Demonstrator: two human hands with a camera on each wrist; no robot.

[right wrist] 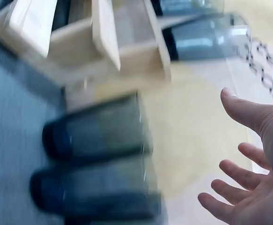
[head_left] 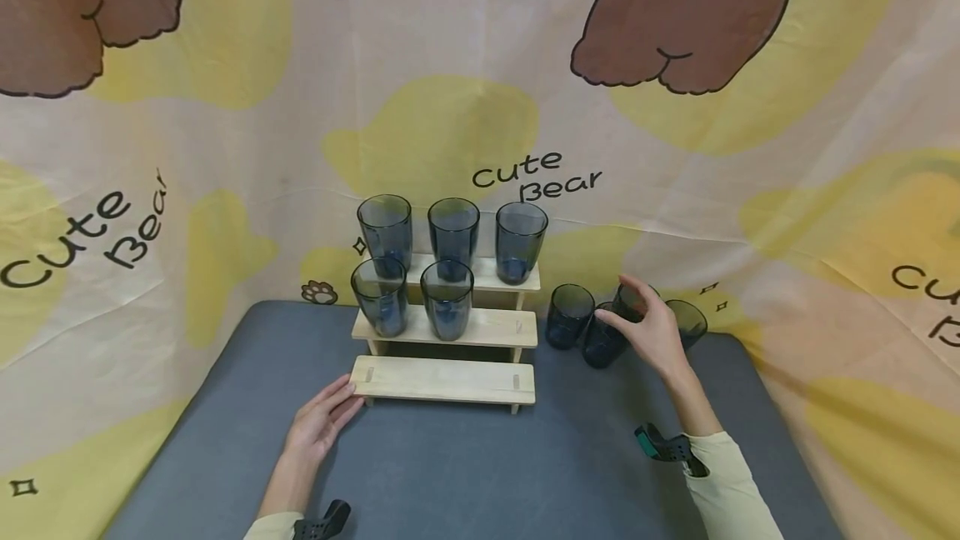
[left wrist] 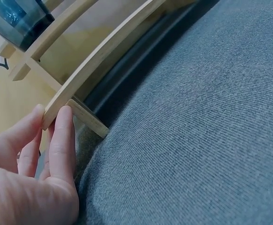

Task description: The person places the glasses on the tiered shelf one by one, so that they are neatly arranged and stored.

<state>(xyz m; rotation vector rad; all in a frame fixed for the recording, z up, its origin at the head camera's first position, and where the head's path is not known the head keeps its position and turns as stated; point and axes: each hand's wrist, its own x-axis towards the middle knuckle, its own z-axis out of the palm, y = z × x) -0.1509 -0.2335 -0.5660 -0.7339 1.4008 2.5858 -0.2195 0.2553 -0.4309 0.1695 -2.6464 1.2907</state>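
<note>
A three-tiered wooden stand point(head_left: 442, 379) bears dark blue drinking glasses: three on the top tier, two on the middle one, and a bare lowest tier. My left hand point(head_left: 318, 419) pinches the left end of that lowest tier; in the left wrist view, thumb and fingertips point(left wrist: 63, 117) meet at the board's corner. To the right of the stand, several more glasses point(head_left: 568, 319) stand close together. Over them is my right hand point(head_left: 652, 336), its thumb and fingers spread apart and holding nothing. In the right wrist view, this hand point(right wrist: 253, 178) appears apart from the blurred glasses point(right wrist: 99, 129).
A grey-blue cloth surface point(head_left: 450, 473) lies under everything. Behind it and at both sides hangs a printed curtain point(head_left: 420, 132) with bears and lettering. Each wrist wears a dark strap point(head_left: 671, 447).
</note>
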